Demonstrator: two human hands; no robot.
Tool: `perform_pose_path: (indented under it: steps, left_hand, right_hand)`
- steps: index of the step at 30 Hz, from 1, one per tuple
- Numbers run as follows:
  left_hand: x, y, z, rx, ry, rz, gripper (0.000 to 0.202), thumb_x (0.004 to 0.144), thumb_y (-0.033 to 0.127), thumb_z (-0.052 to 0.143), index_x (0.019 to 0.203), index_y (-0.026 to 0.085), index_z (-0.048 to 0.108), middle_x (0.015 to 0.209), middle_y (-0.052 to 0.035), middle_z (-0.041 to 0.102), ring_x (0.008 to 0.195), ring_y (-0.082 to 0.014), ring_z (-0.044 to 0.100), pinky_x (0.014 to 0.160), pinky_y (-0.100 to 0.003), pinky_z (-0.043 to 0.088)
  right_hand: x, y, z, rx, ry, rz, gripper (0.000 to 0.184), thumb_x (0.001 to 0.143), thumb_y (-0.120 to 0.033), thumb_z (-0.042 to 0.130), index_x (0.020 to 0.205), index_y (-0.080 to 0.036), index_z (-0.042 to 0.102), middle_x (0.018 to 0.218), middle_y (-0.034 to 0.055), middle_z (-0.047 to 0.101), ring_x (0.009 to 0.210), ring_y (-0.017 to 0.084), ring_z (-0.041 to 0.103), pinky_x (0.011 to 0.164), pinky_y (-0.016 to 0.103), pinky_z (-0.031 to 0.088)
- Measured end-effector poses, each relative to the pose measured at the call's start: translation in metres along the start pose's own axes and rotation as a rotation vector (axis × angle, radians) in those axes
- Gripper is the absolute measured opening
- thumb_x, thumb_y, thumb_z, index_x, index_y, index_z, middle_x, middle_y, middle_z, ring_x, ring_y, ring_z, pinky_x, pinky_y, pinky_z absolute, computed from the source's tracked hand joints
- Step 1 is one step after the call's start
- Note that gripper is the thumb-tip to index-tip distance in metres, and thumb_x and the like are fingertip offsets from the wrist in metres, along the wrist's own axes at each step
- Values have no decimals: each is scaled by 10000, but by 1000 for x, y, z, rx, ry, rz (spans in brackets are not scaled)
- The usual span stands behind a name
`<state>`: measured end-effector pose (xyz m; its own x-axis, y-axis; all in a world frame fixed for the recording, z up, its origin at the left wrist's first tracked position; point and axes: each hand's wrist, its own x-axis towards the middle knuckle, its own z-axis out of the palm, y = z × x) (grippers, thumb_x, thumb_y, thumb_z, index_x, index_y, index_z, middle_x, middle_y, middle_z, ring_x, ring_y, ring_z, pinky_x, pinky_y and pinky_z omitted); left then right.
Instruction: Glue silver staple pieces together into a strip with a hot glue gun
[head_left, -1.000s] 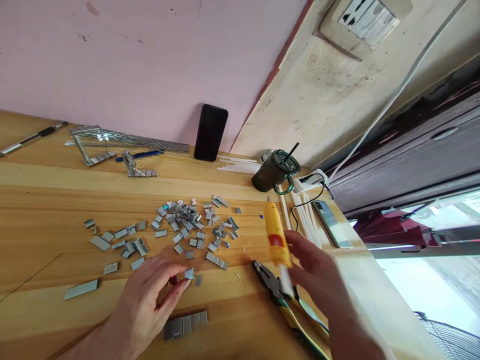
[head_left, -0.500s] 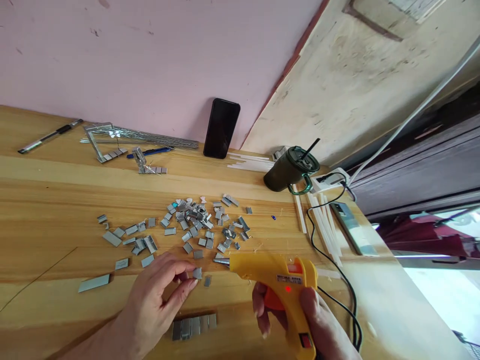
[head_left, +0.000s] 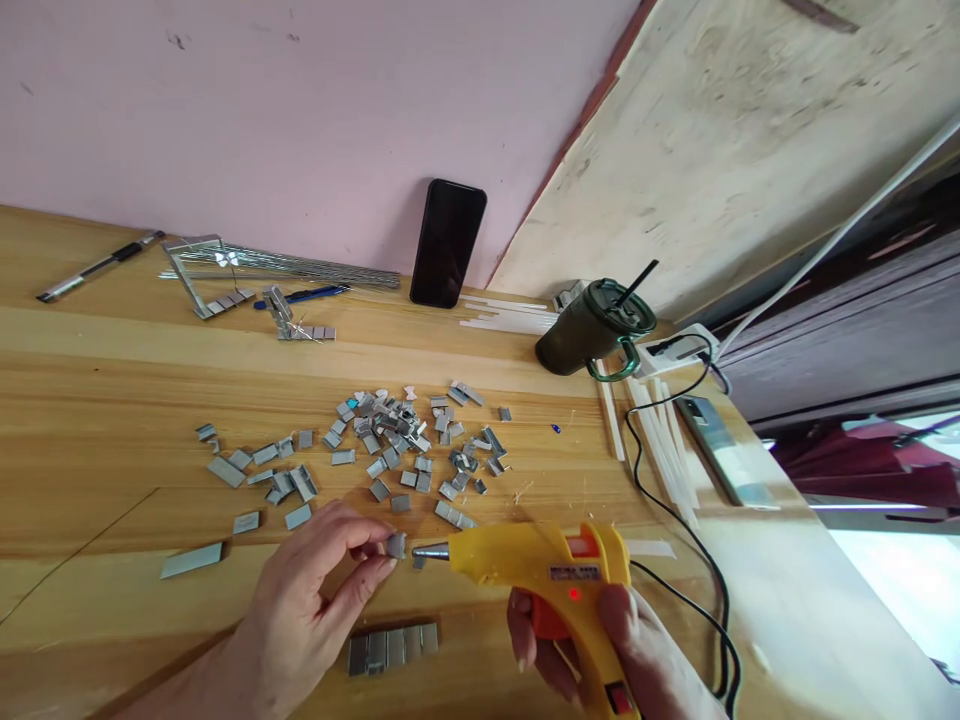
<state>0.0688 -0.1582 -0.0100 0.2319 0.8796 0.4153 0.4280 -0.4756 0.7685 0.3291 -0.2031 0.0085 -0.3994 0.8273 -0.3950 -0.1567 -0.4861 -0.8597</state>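
Note:
Between the thumb and fingertips of my left hand [head_left: 315, 595] is a small grey metal piece [head_left: 396, 545]. My right hand [head_left: 637, 635] grips a yellow glue gun [head_left: 510, 560] by its handle, its red light lit. The metal nozzle points left, close to the piece; whether they touch I cannot tell. Below my left hand lies a row of grey metal pieces [head_left: 394, 648] set side by side. One more small grey piece lies partly hidden behind the nozzle. Beyond my hands spreads a loose heap of grey metal pieces [head_left: 390, 425].
A black phone [head_left: 448, 243] leans against the wall. To its right stand a dark lidded cup [head_left: 589, 325] and a power strip [head_left: 679, 348]. White glue sticks [head_left: 667, 450], another phone [head_left: 724, 450] and a black cord [head_left: 679, 515] lie at right. Two small metal frames [head_left: 196, 280] stand far left.
The glue gun has moved slightly down and left, bringing its nozzle near the held piece. My left hand keeps its hold. The whole view has shifted slightly.

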Motion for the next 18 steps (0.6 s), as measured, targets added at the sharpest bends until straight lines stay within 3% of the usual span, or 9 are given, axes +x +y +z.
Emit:
perform_pose_path:
  steps: [11, 18]
  left_hand:
    - [-1, 1, 0, -9, -7, -28, 79, 887, 180, 574, 865, 241, 619, 707, 49, 657, 623, -91, 639, 599, -165, 514]
    - [1, 2, 0, -1, -18, -18, 70, 895, 186, 574, 865, 231, 620, 693, 31, 664, 610, -115, 633, 579, -201, 515]
  right_hand:
    - [-3, -10, 10, 51, 119, 85, 708, 665, -825, 589, 856, -149, 677, 683, 54, 626, 433, 64, 361, 402, 204, 221]
    - [-9, -6, 11, -33, 262, 116, 683, 617, -853, 589, 755, -191, 691, 621, 46, 601, 461, 125, 447, 413, 242, 336]
